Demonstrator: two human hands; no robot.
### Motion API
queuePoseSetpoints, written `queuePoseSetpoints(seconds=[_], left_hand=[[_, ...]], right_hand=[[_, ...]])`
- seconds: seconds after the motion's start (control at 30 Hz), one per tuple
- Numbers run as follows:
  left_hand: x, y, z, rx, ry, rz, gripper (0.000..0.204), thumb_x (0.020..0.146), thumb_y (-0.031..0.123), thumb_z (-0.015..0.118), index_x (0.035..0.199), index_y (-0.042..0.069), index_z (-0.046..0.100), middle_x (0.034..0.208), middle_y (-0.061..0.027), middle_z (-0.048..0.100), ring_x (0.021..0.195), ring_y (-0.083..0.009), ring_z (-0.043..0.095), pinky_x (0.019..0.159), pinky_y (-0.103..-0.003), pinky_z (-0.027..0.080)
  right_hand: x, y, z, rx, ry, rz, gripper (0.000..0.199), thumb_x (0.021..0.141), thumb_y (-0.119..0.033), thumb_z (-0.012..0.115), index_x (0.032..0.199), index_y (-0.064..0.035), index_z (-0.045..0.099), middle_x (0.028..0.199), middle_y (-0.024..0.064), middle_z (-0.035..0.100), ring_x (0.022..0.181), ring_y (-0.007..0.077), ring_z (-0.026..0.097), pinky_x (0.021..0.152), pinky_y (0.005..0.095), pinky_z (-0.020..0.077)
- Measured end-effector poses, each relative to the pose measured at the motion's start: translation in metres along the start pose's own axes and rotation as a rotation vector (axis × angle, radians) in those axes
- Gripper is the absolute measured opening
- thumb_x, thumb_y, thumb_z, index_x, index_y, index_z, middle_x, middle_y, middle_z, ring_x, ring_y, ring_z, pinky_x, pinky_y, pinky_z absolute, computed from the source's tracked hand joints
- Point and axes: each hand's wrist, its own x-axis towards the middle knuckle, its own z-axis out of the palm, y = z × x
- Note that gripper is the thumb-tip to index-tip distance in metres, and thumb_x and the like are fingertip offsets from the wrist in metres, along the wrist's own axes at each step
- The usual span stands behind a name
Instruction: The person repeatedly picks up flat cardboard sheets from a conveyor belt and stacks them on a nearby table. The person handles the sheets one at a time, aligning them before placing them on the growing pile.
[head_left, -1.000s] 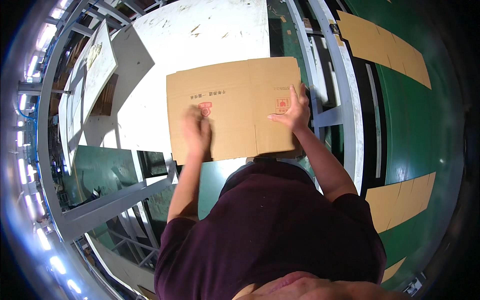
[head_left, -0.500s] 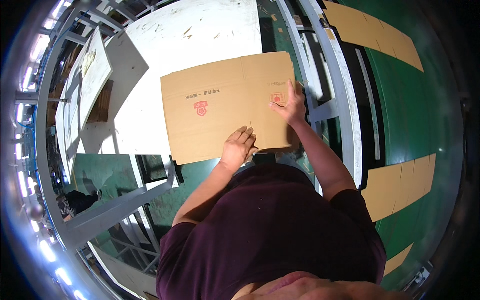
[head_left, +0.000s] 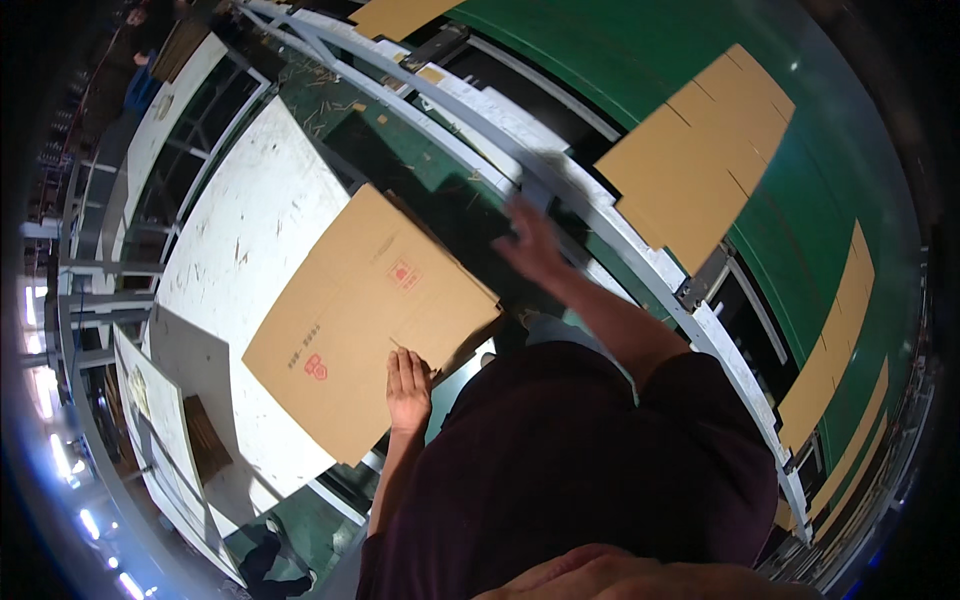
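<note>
A stack of flat brown cardboard sheets (head_left: 350,300) with red printed marks lies on the white tabletop (head_left: 255,215) in front of me. My left hand (head_left: 407,388) rests on its near edge, fingers stretched out flat over the top sheet. The thumb of that hand is mostly hidden at the edge. Off to the right, my right hand (head_left: 530,245) is raised in the gap between the table and a grey metal rail, smeared by motion. Its fingers look apart and nothing shows in them.
Beyond the grey rail (head_left: 560,155), a green conveyor surface (head_left: 600,60) carries a slotted cardboard sheet (head_left: 700,150) and another cardboard sheet (head_left: 830,340) nearer me. A tilted white board (head_left: 165,440) stands at the left. A person (head_left: 270,560) is partly visible at the lower left.
My right hand has left the stack's right side and moved right toward the rail. My left hand remains on the near edge. The whole view has swung toward the conveyor.
</note>
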Motion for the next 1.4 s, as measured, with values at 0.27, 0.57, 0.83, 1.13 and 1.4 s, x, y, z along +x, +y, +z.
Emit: queuePoseSetpoints(seconds=[0.27,0.57,0.83,1.13,1.4], left_hand=[[-0.002,0.003,0.003,-0.023,-0.054,-0.012,0.047,0.086,0.029,0.059,0.12,-0.004,0.052,0.129,-0.0211,0.049,0.119,-0.0396,0.049,0.096,-0.044,0.045],[-0.001,0.003,-0.002,-0.07,-0.11,-0.086,0.051,0.083,0.03,0.061,0.123,-0.001,0.05,0.131,-0.0199,0.048,0.121,-0.0389,0.046,0.099,-0.045,0.042],[0.011,0.013,-0.017,-0.115,-0.074,-0.143,0.051,0.079,0.022,0.064,0.122,-0.001,0.051,0.13,-0.0183,0.048,0.122,-0.0372,0.045,0.099,-0.043,0.042],[0.01,0.014,-0.028,-0.191,-0.049,-0.203,0.046,0.078,0.02,0.064,0.118,-0.001,0.052,0.126,-0.0167,0.05,0.12,-0.0342,0.047,0.102,-0.041,0.04],[0.002,0.017,-0.024,-0.239,0.068,-0.22,0.044,0.081,0.023,0.061,0.119,0.003,0.051,0.127,-0.0155,0.049,0.12,-0.0311,0.046,0.104,-0.04,0.038]], right_hand=[[-0.029,0.217,-0.182,-1.098,0.073,0.136,0.048,0.081,-0.008,0.054,0.129,-0.0072,0.047,0.141,0.0167,0.036,0.133,0.034,0.028,0.108,0.0513,0.0213],[0.095,0.103,-0.182,-0.455,0.413,0.069,0.02,0.085,-0.019,0.061,0.092,-0.0011,0.061,0.078,0.0177,0.064,0.069,0.0287,0.062,0.062,0.0395,0.0485],[0.094,0.276,-0.035,0.455,0.757,0.543,0.032,0.083,-0.021,0.065,0.103,0.0038,0.061,0.097,0.0091,0.064,0.093,0.0251,0.058,0.075,0.0373,0.0474],[0.223,0.117,-0.046,1.637,-0.183,0.614,0.012,0.079,0.002,0.06,0.09,-0.0026,0.057,0.082,0.0076,0.064,0.072,0.019,0.063,0.061,0.03,0.0542],[-0.001,-0.102,0.01,1.559,-0.484,0.486,0.022,0.088,-0.019,0.06,0.104,-0.0058,0.057,0.094,0.0062,0.059,0.081,0.0209,0.061,0.071,0.0391,0.0534]])
